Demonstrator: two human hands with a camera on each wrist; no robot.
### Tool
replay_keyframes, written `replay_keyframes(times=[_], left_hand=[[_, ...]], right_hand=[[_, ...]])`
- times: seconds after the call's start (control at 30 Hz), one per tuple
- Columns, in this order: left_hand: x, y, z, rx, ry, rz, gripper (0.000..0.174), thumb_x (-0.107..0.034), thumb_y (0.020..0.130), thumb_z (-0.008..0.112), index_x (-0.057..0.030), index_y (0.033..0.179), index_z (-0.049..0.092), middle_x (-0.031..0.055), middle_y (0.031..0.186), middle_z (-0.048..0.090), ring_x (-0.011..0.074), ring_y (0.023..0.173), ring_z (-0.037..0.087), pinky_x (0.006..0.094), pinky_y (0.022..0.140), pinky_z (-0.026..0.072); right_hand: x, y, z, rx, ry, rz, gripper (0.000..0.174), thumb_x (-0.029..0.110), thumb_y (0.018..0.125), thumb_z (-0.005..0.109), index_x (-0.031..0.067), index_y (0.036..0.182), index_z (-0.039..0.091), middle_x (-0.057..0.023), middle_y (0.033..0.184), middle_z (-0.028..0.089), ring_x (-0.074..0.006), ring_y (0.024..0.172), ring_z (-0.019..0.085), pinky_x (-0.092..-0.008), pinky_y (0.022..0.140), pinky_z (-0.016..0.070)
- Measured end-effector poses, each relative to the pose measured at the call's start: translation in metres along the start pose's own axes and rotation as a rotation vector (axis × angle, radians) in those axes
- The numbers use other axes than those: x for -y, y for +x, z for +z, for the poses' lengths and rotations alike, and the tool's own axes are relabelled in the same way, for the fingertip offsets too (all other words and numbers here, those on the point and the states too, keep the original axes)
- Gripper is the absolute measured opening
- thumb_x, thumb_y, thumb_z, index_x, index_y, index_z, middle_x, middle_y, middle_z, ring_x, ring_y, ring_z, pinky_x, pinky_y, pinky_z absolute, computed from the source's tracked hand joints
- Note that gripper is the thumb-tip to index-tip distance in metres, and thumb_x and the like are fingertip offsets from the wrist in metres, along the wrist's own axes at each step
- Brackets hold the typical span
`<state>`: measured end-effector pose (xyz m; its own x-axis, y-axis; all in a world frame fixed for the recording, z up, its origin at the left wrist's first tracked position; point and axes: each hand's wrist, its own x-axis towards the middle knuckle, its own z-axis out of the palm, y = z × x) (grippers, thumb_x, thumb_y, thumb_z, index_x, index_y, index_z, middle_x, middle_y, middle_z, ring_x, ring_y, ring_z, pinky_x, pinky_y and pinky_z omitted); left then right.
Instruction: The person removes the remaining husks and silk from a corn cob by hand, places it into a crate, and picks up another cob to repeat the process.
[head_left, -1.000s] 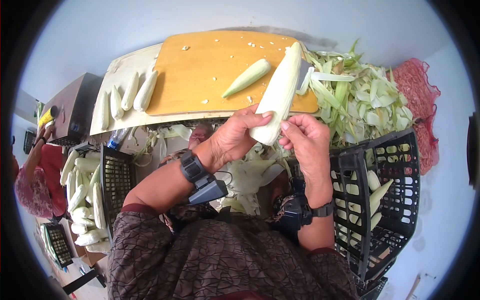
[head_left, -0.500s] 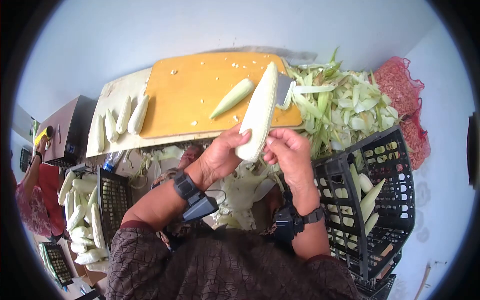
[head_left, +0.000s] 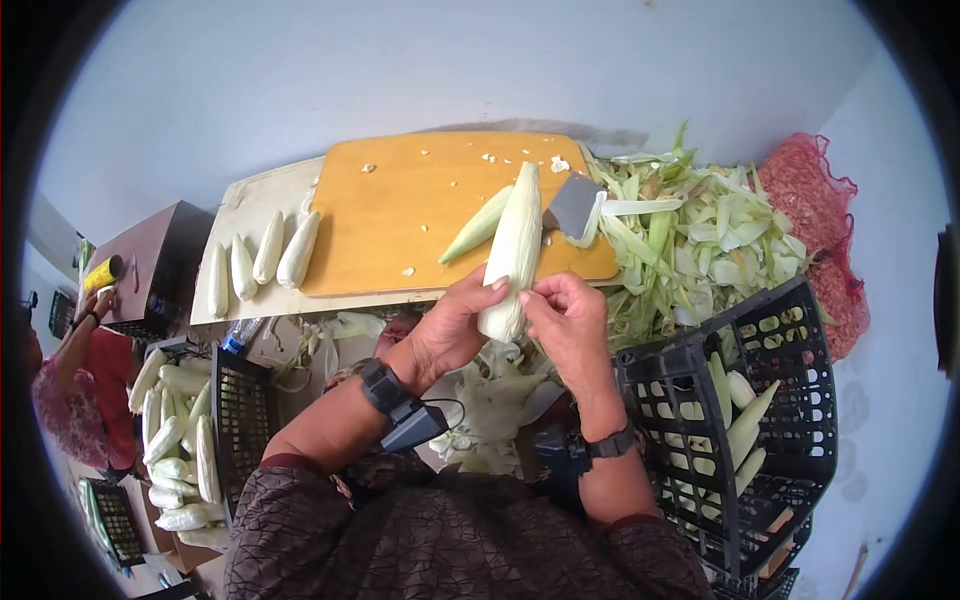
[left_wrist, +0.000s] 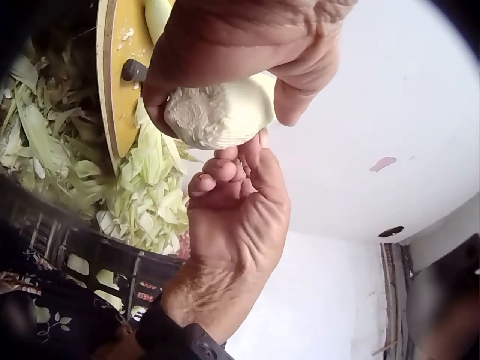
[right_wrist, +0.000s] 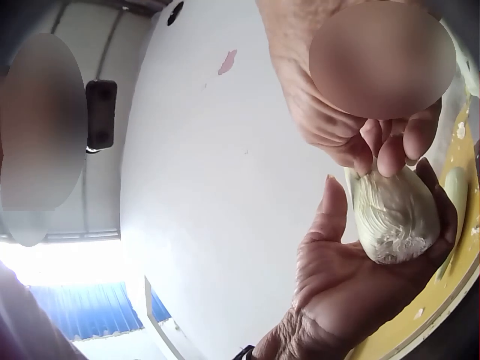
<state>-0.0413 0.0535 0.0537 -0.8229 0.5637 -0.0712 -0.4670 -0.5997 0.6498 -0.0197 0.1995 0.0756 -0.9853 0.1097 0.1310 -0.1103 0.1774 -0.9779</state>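
Note:
A pale ear of corn in its inner husk (head_left: 517,250) stands tilted up in front of the board, cut base towards me. My left hand (head_left: 452,325) grips it near the base, thumb on top. At the ear's right side, the thumb and fingertips of my right hand (head_left: 568,318) pinch the husk. From the left wrist view, the rough cut base (left_wrist: 210,124) shows between both hands. Behind the held ear, a second greenish ear (head_left: 475,226) lies on the yellow cutting board (head_left: 380,220). A cleaver (head_left: 573,206) rests at the board's right side.
Several trimmed ears (head_left: 268,246) lie left of the board. Stripped husks (head_left: 690,215) heap up on the right, beside a red mesh sack (head_left: 805,195). Black crates stand right (head_left: 735,430) and left (head_left: 245,400), both by ears of corn. Another person (head_left: 80,380) is at far left.
The head view has shifted, so the board sits lower in the picture. The held ear has swung more upright, uncovering the cleaver. Both hands keep their places on it.

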Motion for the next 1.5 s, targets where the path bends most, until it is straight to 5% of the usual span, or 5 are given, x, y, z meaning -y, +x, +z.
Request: replay_keyframes(times=[0.73,1.03,1.13,1.2,1.5], left_hand=[[0.011,0.006,0.011,0.013,-0.067,-0.027,0.054,-0.022,0.082,0.062,-0.004,0.127,0.039,0.0081,0.119,0.051,0.0195,0.11,0.049,0.0355,0.097,0.0368],[0.016,-0.001,0.017,-0.038,0.011,-0.02,0.044,-0.014,0.085,0.058,-0.0058,0.125,0.042,0.005,0.11,0.056,0.0149,0.098,0.055,0.03,0.084,0.0454],[0.018,-0.003,0.019,-0.078,0.072,0.021,0.044,-0.009,0.084,0.058,-0.0053,0.125,0.042,0.0052,0.11,0.056,0.0145,0.098,0.055,0.0294,0.084,0.0451],[0.021,-0.004,0.02,-0.099,0.041,0.013,0.044,-0.007,0.084,0.058,-0.005,0.125,0.043,0.0052,0.111,0.056,0.0139,0.098,0.054,0.0288,0.084,0.0448],[0.028,-0.007,0.02,-0.119,0.101,0.038,0.046,-0.006,0.083,0.06,-0.0035,0.125,0.043,0.0057,0.11,0.056,0.0126,0.097,0.054,0.0282,0.083,0.0455]], right_hand=[[0.012,-0.002,-0.019,-0.036,-0.216,-0.047,0.011,0.004,0.079,0.06,-0.0065,0.081,0.059,-0.0067,0.062,0.059,-0.008,0.051,0.052,-0.0235,0.045,0.0421],[0.011,-0.003,-0.019,-0.037,-0.339,-0.098,0.012,0.005,0.078,0.06,-0.0064,0.078,0.061,-0.0076,0.057,0.058,-0.0086,0.048,0.052,-0.0246,0.046,0.0413],[0.013,-0.004,-0.016,-0.075,-0.425,-0.109,0.012,0.006,0.076,0.06,-0.0055,0.077,0.061,-0.0091,0.057,0.059,-0.0114,0.048,0.053,-0.0274,0.047,0.042],[0.017,-0.004,-0.016,-0.097,-0.468,-0.107,0.011,0.01,0.072,0.06,-0.0004,0.07,0.061,-0.0171,0.06,0.058,-0.0338,0.059,0.059,-0.041,0.058,0.0454],[0.018,-0.006,-0.017,-0.109,-0.576,-0.144,0.009,0.009,0.068,0.059,0.0007,0.064,0.059,-0.0176,0.059,0.057,-0.0343,0.058,0.058,-0.0421,0.056,0.0452]])
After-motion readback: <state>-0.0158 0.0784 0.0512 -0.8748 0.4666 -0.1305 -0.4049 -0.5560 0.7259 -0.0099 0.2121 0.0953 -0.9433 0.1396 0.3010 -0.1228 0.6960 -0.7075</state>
